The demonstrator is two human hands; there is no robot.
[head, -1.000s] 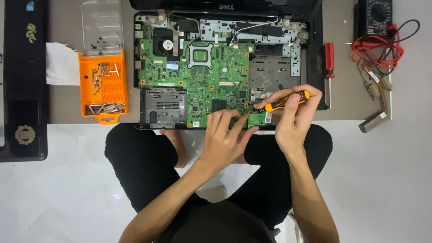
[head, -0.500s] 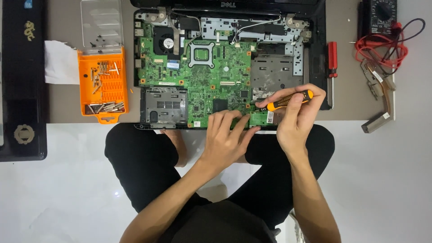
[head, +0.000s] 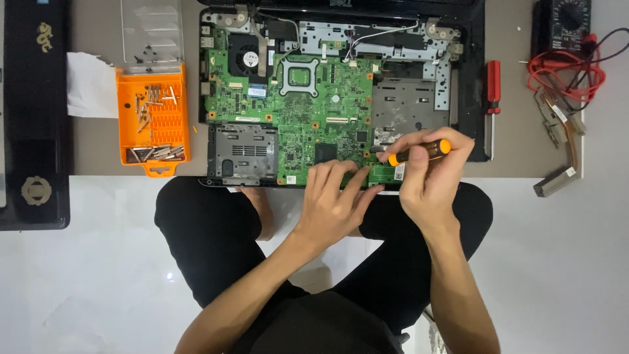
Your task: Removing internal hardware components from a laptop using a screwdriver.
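Observation:
An opened laptop point(head: 472, 85) lies on a low table with its green motherboard point(head: 295, 111) exposed. My right hand point(head: 429, 180) grips a small black screwdriver with orange ends point(head: 419, 152), tip pointing left at the board's lower right edge. My left hand point(head: 334, 203) rests flat on the laptop's front edge, fingers spread on the board just left of the screwdriver tip. The tip itself is hidden by my fingers.
An orange tray of screws point(head: 154, 121) with a clear lid point(head: 152, 33) sits left of the laptop, beside white paper point(head: 92, 85). A red-handled screwdriver point(head: 493, 105), a multimeter point(head: 561, 26) with red leads and metal heatsink parts point(head: 560, 131) lie at right. A black object point(head: 33, 111) lies at far left.
Both hands stay at the laptop's front right corner. The right hand and screwdriver shifted only slightly.

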